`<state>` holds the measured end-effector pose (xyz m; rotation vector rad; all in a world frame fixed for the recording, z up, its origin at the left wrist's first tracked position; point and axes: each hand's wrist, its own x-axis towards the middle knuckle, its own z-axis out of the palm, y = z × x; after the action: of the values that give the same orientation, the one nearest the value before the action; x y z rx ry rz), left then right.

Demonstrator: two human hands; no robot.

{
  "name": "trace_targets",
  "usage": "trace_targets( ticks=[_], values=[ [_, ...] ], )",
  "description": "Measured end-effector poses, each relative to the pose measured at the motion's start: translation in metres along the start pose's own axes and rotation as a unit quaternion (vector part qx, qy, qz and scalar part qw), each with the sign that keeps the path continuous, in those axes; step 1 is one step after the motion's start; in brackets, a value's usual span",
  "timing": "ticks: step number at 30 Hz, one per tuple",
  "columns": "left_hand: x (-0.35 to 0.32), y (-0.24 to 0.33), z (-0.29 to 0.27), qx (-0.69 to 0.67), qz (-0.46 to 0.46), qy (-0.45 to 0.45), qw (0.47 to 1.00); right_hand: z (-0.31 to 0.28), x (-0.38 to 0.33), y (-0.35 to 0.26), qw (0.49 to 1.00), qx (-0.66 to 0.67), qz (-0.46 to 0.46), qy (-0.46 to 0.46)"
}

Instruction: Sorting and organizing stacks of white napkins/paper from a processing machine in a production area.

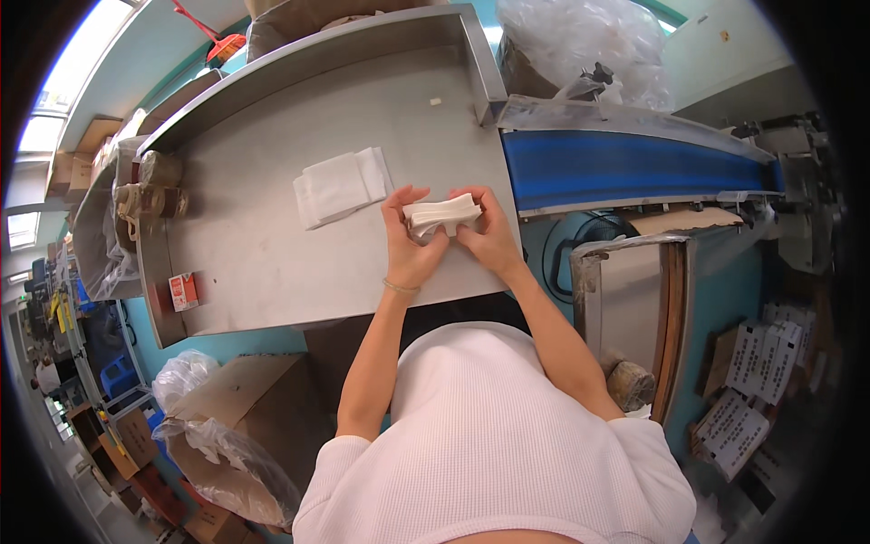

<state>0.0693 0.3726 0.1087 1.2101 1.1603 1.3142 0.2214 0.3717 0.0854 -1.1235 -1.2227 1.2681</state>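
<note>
Between my two hands is a small stack of folded white cloths or tissues [444, 214], held above the near right part of a steel table [245, 263]. My left hand [412, 245] grips its left end, thumb at the near side and fingers curled round the far side. At the right end, my right hand [491, 238] holds it the same way. The stack bows a little, and its layered edges face me. Beyond my left hand, more folded white sheets [340, 188] lie flat on the steel in an overlapping pile. Whether they are cloth or paper I cannot tell.
Raised steel walls [317, 50] edge the table. A small red and white box [184, 292] and rolls of tape [149, 200] sit at its left. A blue conveyor belt [634, 168] adjoins on the right. An open carton [245, 408] with a plastic liner stands near left.
</note>
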Motion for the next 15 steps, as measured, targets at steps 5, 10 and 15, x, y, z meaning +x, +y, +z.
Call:
trace_targets(
  ticks=[5,10,15],
  values=[
    [0.008,-0.016,-0.014,0.064,-0.021,-0.094,0.993,0.010,-0.004,-0.010,0.999,-0.030,0.007,0.010],
    [0.002,-0.027,-0.016,0.063,0.032,-0.118,0.990,0.008,-0.001,0.006,0.999,-0.026,-0.024,-0.006],
    [-0.002,-0.012,-0.021,-0.160,-0.152,0.024,0.975,0.014,-0.009,-0.062,0.985,0.124,0.121,-0.022]
  ],
)
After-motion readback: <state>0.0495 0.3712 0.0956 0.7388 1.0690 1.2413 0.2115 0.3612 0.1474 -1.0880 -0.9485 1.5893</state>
